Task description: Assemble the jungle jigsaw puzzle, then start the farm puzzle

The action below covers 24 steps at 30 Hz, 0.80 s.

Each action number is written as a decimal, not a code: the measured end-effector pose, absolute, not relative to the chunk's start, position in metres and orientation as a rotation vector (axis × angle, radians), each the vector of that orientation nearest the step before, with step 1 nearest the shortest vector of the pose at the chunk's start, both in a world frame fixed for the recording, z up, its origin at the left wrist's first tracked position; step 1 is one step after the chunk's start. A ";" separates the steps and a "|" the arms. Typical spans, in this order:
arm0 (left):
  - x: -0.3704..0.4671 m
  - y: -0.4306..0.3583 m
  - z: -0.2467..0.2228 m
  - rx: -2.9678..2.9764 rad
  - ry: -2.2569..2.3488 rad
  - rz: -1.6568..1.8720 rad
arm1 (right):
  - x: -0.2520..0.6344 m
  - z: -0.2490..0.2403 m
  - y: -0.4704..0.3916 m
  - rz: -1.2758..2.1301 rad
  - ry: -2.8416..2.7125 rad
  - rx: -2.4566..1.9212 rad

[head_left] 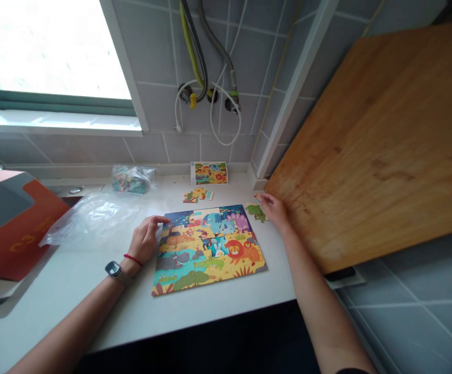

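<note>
A colourful animal jigsaw puzzle (206,259) lies on the white counter (124,317), nearly all of its area filled with pieces. My left hand (146,239) rests at its upper left edge, fingers bent and the index finger touching the border; nothing shows in it. Beyond the upper right corner, my right hand (273,209) pinches a small puzzle piece (257,197) between thumb and fingers. Just below that piece lie loose green pieces (256,212). More loose pieces (198,195) sit above the puzzle, in front of a small picture card (210,173).
A clear plastic bag (97,213) and a bag of pieces (130,179) lie at the left, beside an orange box (19,228). A large wooden board (389,145) leans at the right. Hoses and cables (210,78) hang on the tiled wall.
</note>
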<state>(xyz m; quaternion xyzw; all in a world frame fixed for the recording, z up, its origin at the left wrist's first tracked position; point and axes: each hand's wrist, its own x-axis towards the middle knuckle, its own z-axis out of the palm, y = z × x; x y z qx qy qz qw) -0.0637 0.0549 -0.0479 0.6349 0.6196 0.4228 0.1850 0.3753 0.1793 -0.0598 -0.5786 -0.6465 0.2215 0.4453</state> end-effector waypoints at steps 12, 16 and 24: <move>-0.061 0.055 -0.045 1.923 1.907 0.989 | 0.383 -0.064 0.177 0.477 -2.093 -1.474; -0.058 0.055 -0.042 1.953 1.912 0.970 | 0.382 -0.063 0.178 0.500 -2.087 -1.432; -0.056 0.054 -0.042 1.947 1.955 0.943 | 0.379 -0.063 0.179 0.535 -2.000 -1.361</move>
